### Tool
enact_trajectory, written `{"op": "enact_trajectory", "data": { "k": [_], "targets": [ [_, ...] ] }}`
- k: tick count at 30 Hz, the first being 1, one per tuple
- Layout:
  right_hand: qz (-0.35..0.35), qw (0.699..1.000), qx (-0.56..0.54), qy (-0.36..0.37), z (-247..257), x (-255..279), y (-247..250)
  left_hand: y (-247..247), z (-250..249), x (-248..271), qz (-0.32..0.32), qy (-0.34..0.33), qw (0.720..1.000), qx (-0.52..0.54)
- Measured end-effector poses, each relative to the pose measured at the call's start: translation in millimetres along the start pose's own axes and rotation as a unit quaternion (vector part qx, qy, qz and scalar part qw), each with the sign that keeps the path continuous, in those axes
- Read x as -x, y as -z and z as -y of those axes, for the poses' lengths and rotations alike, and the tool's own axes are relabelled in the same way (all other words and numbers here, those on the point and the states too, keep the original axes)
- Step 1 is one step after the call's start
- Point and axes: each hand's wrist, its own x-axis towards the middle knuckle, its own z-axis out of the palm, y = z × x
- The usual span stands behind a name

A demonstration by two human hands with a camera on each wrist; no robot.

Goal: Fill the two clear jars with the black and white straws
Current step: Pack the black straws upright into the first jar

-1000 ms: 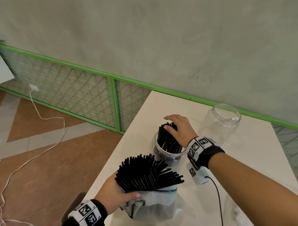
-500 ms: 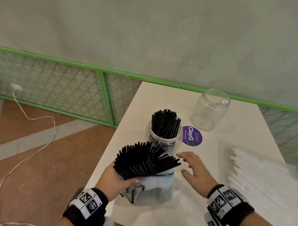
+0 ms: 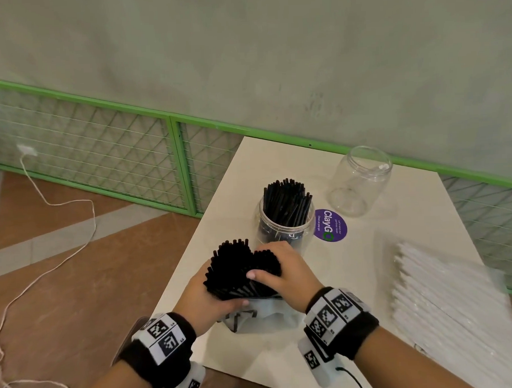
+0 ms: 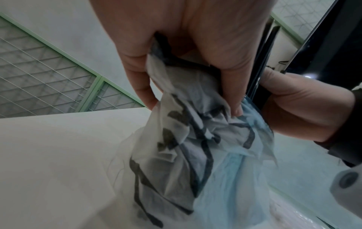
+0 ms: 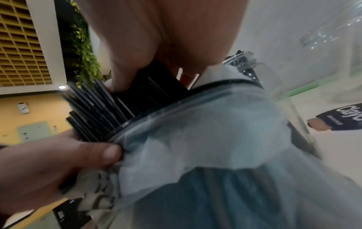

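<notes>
My left hand [image 3: 208, 301] grips a crumpled plastic bag [image 3: 263, 315] of black straws [image 3: 233, 268] near the table's front edge; the bag [image 4: 188, 139] bunches under its fingers. My right hand [image 3: 277, 276] curls round a bunch of those black straws [image 5: 137, 93], thumb pressed in among them. A clear jar [image 3: 285, 224] partly filled with black straws stands just behind. A second clear jar [image 3: 361, 184], empty, stands at the back right. White straws in a clear pack [image 3: 447, 297] lie on the right.
A purple round sticker [image 3: 330, 225] lies between the two jars. The white table [image 3: 277, 163] ends close to my left hand, with tiled floor and a white cable [image 3: 58, 202] beyond. A green mesh fence [image 3: 177, 159] and wall run behind.
My right hand left the filled jar, came back across the table and now grasps a bunch of straws in the bag. The left hand has kept hold of the bag.
</notes>
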Motion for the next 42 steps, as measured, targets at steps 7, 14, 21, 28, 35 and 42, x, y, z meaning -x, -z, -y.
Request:
{"op": "enact_trajectory", "data": {
  "k": [7, 14, 21, 28, 35, 42],
  "targets": [
    [0.028, 0.998, 0.012, -0.052, -1, -6, 4, -2, -3, 1, -0.017, 0.002, 1.000, -0.003],
    [-0.045, 0.982, -0.167, -0.073, -2, -3, 14, -3, -1, 0, -0.027, 0.002, 1.000, -0.015],
    [-0.030, 0.977, -0.182, -0.104, -20, 2, 11, -6, -2, 0, -0.018, 0.007, 0.999, -0.041],
    [-0.024, 0.975, -0.194, -0.104, -11, -1, 24, -7, 8, -2, -0.025, 0.028, 0.999, -0.030],
    [-0.073, 0.969, -0.226, -0.065, 13, -11, 55, -7, 17, -6, -0.002, 0.055, 0.998, -0.005],
    [-0.023, 0.975, -0.209, -0.069, 19, -15, 58, -7, 13, -5, -0.023, 0.036, 0.998, -0.036]
  ]
}}
